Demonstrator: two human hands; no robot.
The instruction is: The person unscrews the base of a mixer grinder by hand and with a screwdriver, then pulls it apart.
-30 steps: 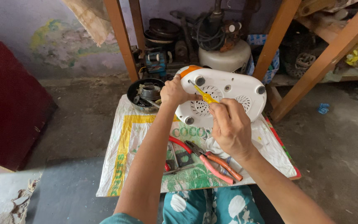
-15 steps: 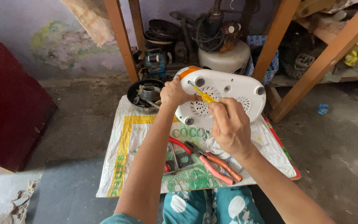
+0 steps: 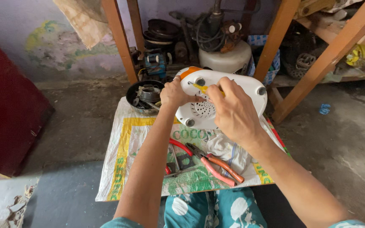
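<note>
A white plastic appliance base with an orange edge is tipped up on a woven sack, its underside with round feet and vent holes facing me. My left hand grips its left edge. My right hand holds a yellow-handled screwdriver, tip pointing at the upper left part of the underside near a round foot.
Orange-handled pliers and red-handled pliers lie on the sack near my knees. A dark bowl of metal parts sits at the sack's far left corner. Wooden legs, motor parts and a white tank stand behind.
My right hand has shifted slightly over the appliance with the screwdriver. The left hand and the appliance stay where they were.
</note>
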